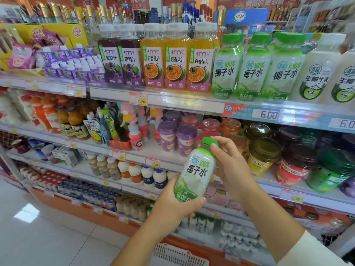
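- Shop shelf (192, 104), top row: two grape juices (123, 60), three passionfruit juices (176, 60), and three coconut waters (253, 70) at 2 o'clock.
- One coconut water bottle (196, 175) at 5 o'clock: left hand (172, 206) grips its base, right hand (233, 166) fingers (222, 141) curl round its neck.

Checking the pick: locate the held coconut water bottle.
Head view, lower centre: the coconut water bottle is tilted between the left hand at its base and the right hand at its cap.

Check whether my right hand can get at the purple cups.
Probably, once freed: the purple cups stand at the open shelf front near the right hand, but it grips the bottle.
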A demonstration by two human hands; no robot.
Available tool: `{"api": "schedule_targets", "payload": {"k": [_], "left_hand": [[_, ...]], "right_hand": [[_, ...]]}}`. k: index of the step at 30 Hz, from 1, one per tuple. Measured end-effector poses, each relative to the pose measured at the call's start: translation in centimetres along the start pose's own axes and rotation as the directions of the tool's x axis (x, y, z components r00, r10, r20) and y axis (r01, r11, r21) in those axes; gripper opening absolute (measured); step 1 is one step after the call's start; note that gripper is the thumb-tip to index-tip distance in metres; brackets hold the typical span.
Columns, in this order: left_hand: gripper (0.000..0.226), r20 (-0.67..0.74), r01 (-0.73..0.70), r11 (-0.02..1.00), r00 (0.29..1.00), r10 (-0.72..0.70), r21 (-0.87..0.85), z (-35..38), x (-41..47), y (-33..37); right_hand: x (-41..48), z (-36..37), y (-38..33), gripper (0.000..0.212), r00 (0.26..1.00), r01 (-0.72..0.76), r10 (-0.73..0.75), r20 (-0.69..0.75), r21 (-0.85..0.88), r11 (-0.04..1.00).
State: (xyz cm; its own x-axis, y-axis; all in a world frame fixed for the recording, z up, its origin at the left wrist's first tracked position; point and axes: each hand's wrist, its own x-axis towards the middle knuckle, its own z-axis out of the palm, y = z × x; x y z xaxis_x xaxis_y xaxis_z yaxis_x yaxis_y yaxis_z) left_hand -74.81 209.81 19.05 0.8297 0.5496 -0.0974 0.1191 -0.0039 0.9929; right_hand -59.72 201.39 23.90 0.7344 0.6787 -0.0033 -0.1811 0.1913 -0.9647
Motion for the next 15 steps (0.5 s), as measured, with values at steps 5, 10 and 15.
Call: {"api": "schedule_targets", "payload": {"k": [5, 10, 15], "left_hand": [[0.064, -0.058, -0.082, 0.975, 0.994, 0.096, 0.204, -0.1, 0.1, 0.0], [0.051, 0.108, 0.018, 0.998, 0.994, -0.024, 0.053, -0.9, 0.7, 1.6], [0.066, 0.211, 0.025, 0.996, 0.977, -0.007, -0.083, -0.8, 2.4, 3.1]], "right_hand": [[0.2, -0.7, -0.9, 0.017, 0.999, 0.019, -0.028, -0.047, -0.187, 0.982], [0.5, -1.4, -2.1, 0.017, 0.998, 0.012, -0.023, -0.058, -0.171, 0.985], [0.9, -3.0, -6.7, 0.024, 0.991, 0.028, 0.006, 0.134, -0.25, 0.968]]}}
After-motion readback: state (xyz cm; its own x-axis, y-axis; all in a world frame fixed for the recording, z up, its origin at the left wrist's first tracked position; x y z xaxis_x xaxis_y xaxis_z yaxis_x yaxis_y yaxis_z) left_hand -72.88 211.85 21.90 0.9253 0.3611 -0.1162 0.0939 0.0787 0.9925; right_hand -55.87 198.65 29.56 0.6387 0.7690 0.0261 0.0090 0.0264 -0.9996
